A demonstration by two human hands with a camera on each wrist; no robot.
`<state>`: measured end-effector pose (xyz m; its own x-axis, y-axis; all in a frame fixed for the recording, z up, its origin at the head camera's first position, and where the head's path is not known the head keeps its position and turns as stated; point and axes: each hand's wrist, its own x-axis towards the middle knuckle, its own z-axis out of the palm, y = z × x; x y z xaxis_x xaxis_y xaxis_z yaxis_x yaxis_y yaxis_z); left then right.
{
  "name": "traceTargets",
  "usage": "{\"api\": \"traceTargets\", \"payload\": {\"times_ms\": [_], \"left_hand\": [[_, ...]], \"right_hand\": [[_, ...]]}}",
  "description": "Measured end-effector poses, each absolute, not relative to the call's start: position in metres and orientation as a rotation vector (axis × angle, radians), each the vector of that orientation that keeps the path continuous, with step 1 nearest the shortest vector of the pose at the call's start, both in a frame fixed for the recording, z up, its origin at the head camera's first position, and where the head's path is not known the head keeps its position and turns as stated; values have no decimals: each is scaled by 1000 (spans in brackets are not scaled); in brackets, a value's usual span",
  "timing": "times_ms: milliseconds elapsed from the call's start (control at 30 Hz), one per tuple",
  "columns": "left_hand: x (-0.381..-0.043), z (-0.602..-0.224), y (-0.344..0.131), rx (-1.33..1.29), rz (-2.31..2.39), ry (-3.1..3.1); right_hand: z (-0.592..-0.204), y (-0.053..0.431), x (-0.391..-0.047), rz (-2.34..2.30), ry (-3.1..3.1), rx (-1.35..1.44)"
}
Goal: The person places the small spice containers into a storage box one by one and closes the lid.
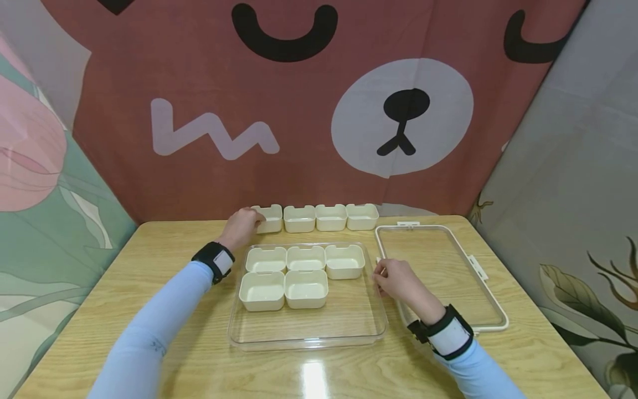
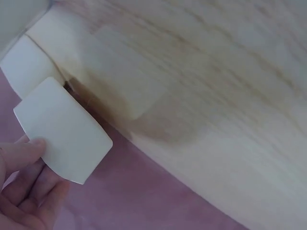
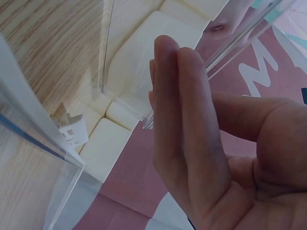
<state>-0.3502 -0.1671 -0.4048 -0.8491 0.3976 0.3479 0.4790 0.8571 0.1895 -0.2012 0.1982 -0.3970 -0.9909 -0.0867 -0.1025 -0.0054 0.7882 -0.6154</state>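
My left hand (image 1: 241, 227) is at the far left of the back row and grips a small cream box (image 1: 271, 218). In the left wrist view the thumb lies on the side of this box (image 2: 67, 132). Several matching cream boxes (image 1: 300, 219) continue the row to the right. In front, a clear shallow tray (image 1: 349, 321) holds two rows of cream boxes (image 1: 306, 289). My right hand (image 1: 399, 281) is beside the tray's right edge, fingers loosely bent. The right wrist view shows no box in the hand (image 3: 201, 139); whether the fingertips touch the rim is hard to tell.
A clear lid with a white frame (image 1: 490, 302) and white clips lies on the wooden table (image 1: 164, 266), right of the tray, partly under the right forearm. A patterned cloth (image 1: 299, 183) hangs close behind the back row, with more cloth at both sides.
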Motion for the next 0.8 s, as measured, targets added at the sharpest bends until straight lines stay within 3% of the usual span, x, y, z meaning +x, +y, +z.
{"api": "traceTargets", "payload": {"times_ms": [800], "left_hand": [[-305,-376,-159,-756,-312,-2519]], "right_hand": [[-397,199,-200,-945,2922,-147]]}}
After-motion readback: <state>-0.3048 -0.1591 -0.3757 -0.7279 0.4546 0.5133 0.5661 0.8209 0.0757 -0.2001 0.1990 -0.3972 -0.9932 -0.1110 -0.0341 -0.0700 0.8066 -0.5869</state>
